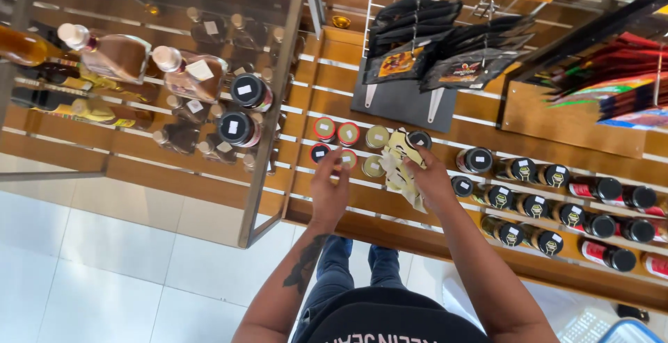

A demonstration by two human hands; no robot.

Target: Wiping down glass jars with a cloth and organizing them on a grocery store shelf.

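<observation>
left hand at frame centre, fingers loosely spread on small red-lidded round jar on wooden shelf | right hand pinches pale crumpled cloth: soft, light | jar likely rigid, slick; grip lid rim

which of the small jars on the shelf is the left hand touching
The left hand touches the red-rimmed jar in the lower row; the other jars sit untouched.

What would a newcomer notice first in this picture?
First, the two hands at the middle of the wooden shelf: the right hand holds a pale cloth, and the left hand touches a red-lidded jar. A glass case of bottles stands to the left, and black-lidded jars line the right.
</observation>
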